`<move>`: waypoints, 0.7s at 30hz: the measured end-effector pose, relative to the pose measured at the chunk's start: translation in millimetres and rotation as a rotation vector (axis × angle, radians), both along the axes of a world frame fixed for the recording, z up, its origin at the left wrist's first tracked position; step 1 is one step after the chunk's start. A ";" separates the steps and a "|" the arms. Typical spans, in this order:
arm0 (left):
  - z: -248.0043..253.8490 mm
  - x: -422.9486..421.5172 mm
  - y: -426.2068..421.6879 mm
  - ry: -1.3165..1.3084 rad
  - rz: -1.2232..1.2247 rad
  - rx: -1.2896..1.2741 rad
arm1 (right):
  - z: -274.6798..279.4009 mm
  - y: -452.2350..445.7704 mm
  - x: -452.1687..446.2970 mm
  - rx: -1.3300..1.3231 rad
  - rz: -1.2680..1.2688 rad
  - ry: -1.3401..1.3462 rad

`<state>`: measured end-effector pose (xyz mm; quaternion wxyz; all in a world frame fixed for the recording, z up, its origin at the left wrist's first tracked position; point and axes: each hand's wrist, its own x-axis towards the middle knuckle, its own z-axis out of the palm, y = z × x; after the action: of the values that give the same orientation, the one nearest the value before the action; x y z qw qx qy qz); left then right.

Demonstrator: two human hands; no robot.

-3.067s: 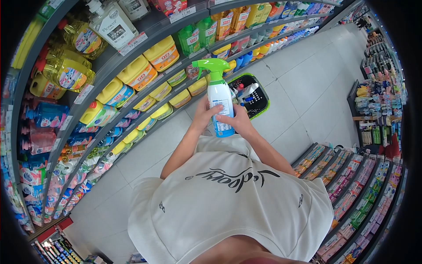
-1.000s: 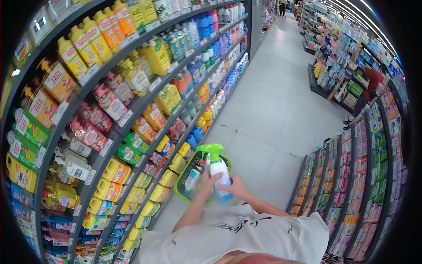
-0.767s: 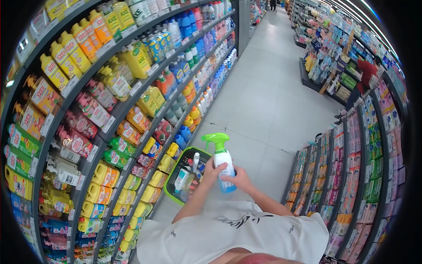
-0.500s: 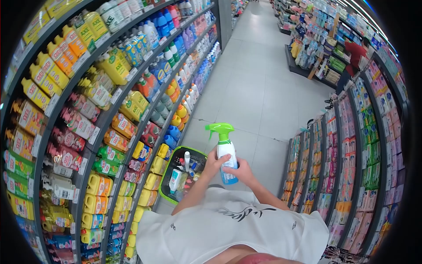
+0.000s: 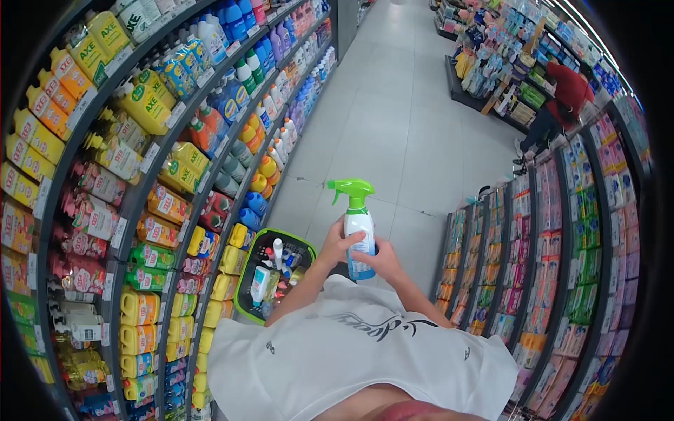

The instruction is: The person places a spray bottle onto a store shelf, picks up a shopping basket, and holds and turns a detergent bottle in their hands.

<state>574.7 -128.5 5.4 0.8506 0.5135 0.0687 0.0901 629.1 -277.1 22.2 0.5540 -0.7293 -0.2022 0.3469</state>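
Upright in front of my chest is a spray bottle [image 5: 360, 228] with a bright green trigger head, a white upper body and a blue lower part. My left hand [image 5: 339, 242] wraps its upper left side, thumb across the front. From the lower right, my right hand [image 5: 381, 258] grips the same bottle, thumb on the label. The backs of both hands hide part of its sides. Below and left of my left forearm sits a black shopping basket [image 5: 243, 295] with a green rim. It holds several bottles, among them a white one with a teal label [image 5: 259, 284].
A long shelf [image 5: 133, 210] of cleaning and dish-soap bottles runs along the left. On the right stands a shelf of packaged goods [image 5: 523, 245]. The grey tiled aisle floor [image 5: 379, 126] stretches ahead. A person in a red top [image 5: 570, 91] bends near the far right racks.
The view has shifted slightly, and the bottle sits a little higher in it. Both hands keep their hold. The person in red is now more visible, bent forward.
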 end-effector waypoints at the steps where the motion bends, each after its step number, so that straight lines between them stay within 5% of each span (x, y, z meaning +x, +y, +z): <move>1: -0.4 8.6 7.0 -0.006 0.005 -0.005 | -2.8 6.8 9.7 -0.005 0.005 -0.006; 21: 0.0 233.5 179.7 0.023 0.023 -0.002 | 1.5 179.3 243.2 -0.004 0.069 -0.014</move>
<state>808.2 51.2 5.4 0.8491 0.5128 0.0847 0.0940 872.3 -97.8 23.6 0.5387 -0.7254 -0.2307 0.3611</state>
